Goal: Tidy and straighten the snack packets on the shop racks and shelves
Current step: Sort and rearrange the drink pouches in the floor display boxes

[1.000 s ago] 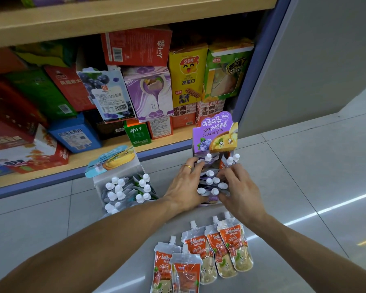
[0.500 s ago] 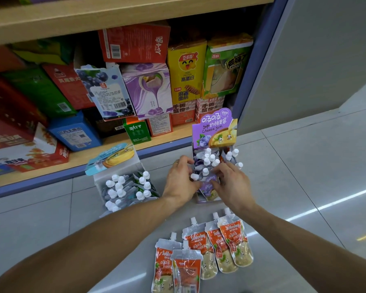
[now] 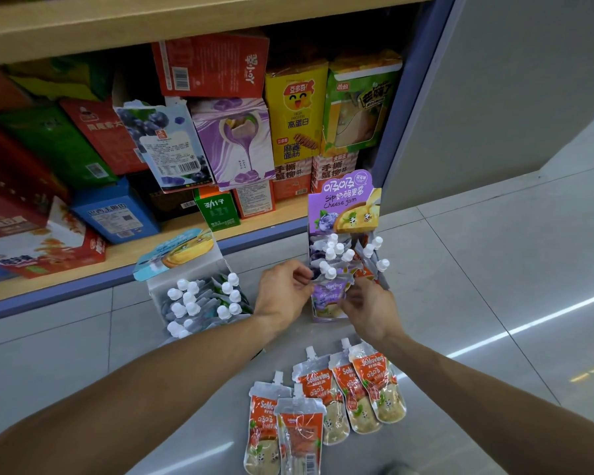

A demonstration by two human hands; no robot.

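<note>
Roughly mid-frame: both hands at purple display box [image 3: 326,311] standing on tiled floor [image 3: 477,269] just in front of bottom shelf [image 3: 186,231]. Left hand [image 3: 282,291] pinched upper left edge of purple pouch [image 3: 328,293] at front of that box, fingers curled on it. Right hand [image 3: 369,308] curled round same pouch's right side; exact finger placement hard to read, partly hidden behind pouch. Pouch upright, tilted slightly, lower end inside box. Behind it, packed white-capped pouches [image 3: 336,252], mostly purple, a few orange ones at right side of box. Printed purple header card [image 3: 343,207] stood up at back of box, reading "Cheese jam".

Left of that, apart from it: second display box [image 3: 192,289], white, with blue-and-yellow header flap, crammed with white-capped pouches lying at mixed angles. Left forearm crossed in front of its near corner.

Nearer camera, between forearms: five orange pouches [image 3: 326,399] lying flat on floor, spouts away from viewer, overlapping in loose fan; two at left lower, three at right higher.

On bottom shelf: mixed snack cartons, leaning and stacked. Blueberry carton [image 3: 167,145] tilted, purple carton [image 3: 234,142] beside it, yellow carton [image 3: 295,114], green carton [image 3: 360,101] rightmost, red carton [image 3: 213,65] lying on top, blue box [image 3: 117,214] lower left.
</note>
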